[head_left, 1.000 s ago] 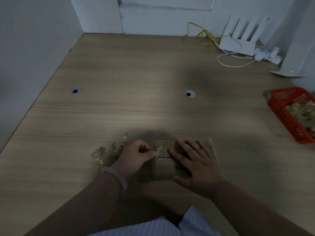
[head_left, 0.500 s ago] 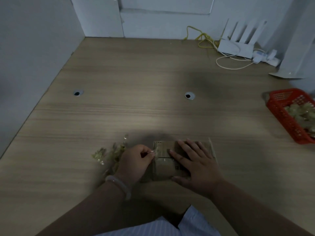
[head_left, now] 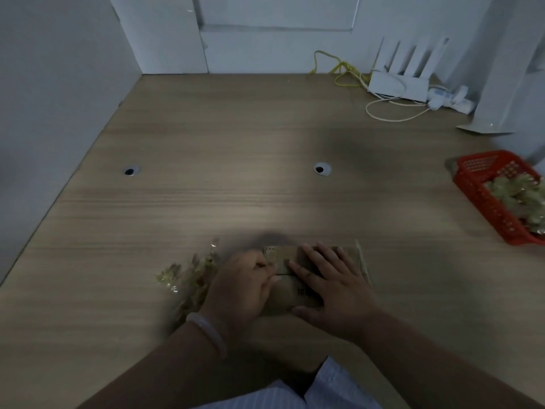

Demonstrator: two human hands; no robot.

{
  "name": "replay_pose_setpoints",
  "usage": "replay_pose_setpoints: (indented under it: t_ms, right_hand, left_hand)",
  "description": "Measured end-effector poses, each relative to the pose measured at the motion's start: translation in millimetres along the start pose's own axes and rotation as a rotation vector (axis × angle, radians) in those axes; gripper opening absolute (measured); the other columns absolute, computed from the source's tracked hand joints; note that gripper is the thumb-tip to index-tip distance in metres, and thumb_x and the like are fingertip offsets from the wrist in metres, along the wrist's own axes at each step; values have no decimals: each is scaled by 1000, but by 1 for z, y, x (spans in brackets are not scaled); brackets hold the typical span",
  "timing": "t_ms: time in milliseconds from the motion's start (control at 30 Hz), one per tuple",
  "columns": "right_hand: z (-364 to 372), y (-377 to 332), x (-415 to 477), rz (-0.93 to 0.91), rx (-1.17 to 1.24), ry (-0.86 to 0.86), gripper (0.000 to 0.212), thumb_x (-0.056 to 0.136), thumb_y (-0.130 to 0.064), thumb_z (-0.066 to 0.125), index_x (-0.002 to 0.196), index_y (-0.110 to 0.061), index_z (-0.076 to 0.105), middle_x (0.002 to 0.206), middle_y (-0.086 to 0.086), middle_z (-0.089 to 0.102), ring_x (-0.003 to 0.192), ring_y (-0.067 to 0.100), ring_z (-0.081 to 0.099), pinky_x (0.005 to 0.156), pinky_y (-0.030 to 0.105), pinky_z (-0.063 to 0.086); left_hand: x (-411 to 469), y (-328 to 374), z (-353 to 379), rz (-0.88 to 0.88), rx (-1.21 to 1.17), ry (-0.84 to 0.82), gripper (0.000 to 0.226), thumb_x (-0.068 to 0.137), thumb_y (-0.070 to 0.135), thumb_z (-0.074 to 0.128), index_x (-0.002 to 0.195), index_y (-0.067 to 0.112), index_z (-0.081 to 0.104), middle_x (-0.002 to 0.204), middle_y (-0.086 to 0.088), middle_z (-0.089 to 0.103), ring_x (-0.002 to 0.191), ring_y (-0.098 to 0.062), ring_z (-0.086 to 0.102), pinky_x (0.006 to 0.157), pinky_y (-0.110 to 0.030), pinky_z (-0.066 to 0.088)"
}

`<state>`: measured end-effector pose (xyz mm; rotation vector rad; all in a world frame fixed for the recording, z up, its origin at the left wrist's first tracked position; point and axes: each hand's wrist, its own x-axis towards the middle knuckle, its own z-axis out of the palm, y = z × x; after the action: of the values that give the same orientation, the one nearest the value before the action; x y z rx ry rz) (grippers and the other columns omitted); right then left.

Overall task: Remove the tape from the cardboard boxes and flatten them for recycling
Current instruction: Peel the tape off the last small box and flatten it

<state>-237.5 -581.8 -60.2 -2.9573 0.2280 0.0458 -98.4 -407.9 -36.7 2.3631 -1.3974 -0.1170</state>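
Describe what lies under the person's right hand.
A cardboard box lies under the right hand, on the table. Its left part shows, with a tape strip; the part beneath the palm is covered.

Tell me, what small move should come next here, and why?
Probably peel the tape leftward off the cardboard box: the left hand seems to pinch its end, and the right hand lies flat on the box, steadying it.
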Motion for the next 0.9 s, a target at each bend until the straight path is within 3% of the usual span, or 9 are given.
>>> replay_pose_setpoints:
  t_ms: [67,133,233,300,400,467,567,733,900]
  right_hand:
    - [-4,0,0,-12,92,6,74,80,-68,38,148,-42,25,158,-10,4,147,12,-2,119,37,-5]
    - [-11,2,1,4,317,85,65,81,-42,48,143,-25,42,154,-6,28,145,13,16,120,32,4]
    - [-22,6,1,149,720,178,58,72,-13,46,129,-14,58,134,-4,53,128,12,43,111,15,22]
    - [-22,11,1,298,775,341,54,71,-8,43,120,-14,64,124,-1,60,116,10,51,105,11,31]
    - [-14,37,-2,606,689,558,45,81,-4,45,122,-11,63,124,7,62,114,16,52,103,14,29]
    - [-11,58,-5,819,839,353,37,92,-11,50,128,-11,59,130,9,59,123,24,51,107,29,33]
    - [-5,68,-8,943,1238,46,26,97,-24,50,111,-11,68,112,7,68,113,26,61,100,43,47]
    - [-9,65,-10,948,1376,186,10,91,-15,61,88,-13,71,91,10,71,83,17,67,62,27,56]
    - [-20,67,-18,928,1415,150,6,88,-5,63,85,-7,67,81,11,68,76,19,67,71,37,58]
  left_hand:
    - [5,6,-1,-18,66,23,30,82,39,57,101,22,70,101,1,60,91,-23,56,81,-35,48]
    - [13,17,2,-9,95,-2,48,79,43,58,122,22,62,119,-2,60,106,-25,56,97,-37,44]
    - [26,36,18,25,159,-176,69,88,54,43,148,23,29,149,-4,35,136,-23,31,117,-38,14]
    - [32,40,27,39,227,-248,70,90,61,32,151,31,13,157,-2,16,143,-20,12,118,-38,-1]
    - [35,35,27,83,268,-265,68,90,66,27,150,39,6,158,2,10,145,-18,6,116,-37,-8]
    - [36,30,23,131,275,-287,68,90,66,28,149,41,4,158,4,8,145,-18,5,116,-36,-8]
    - [40,29,20,157,269,-304,70,89,66,34,149,40,8,157,8,10,144,-15,8,116,-37,-4]
    - [42,46,33,125,222,-288,76,85,66,32,150,34,7,155,8,9,144,-15,4,115,-38,-9]
    - [35,43,43,129,272,-263,77,81,72,3,149,36,-10,157,5,-2,145,-17,-9,115,-41,-16]
